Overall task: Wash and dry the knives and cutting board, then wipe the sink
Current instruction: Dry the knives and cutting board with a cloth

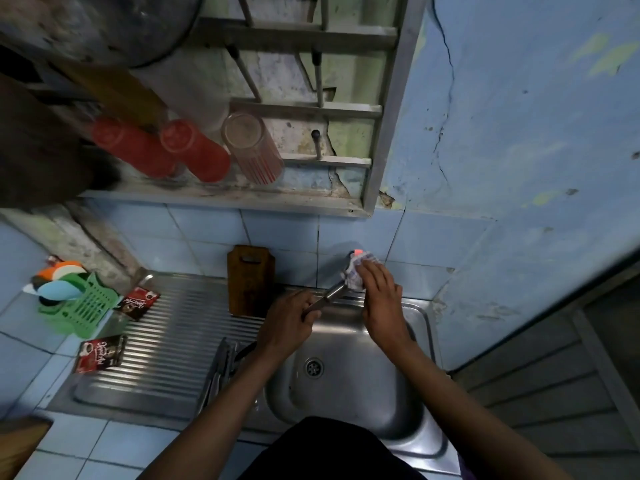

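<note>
Over the sink [346, 403], the left hand [291, 322] grips a knife [327, 297] by its handle, blade pointing far and right. The right hand [379, 299] pinches a cloth [355, 271] round the blade's tip. The board [250, 280] leans on the far wall, left of the hands. More knives [221, 362] lie on the drainer [166, 341].

Sink [420, 344] at right, drainboard [166, 341] at left, rack [298, 112] on the wall above.
Cutting board [250, 280] leans on the wall behind the drainboard; knives [220, 372] lie on its near right edge; two sachets [100, 353] lie left, a basket [83, 303] beyond them; both hands hold a knife [327, 297] and cloth [356, 271] over the basin's back rim; cups [194, 150] sit in the rack.
</note>
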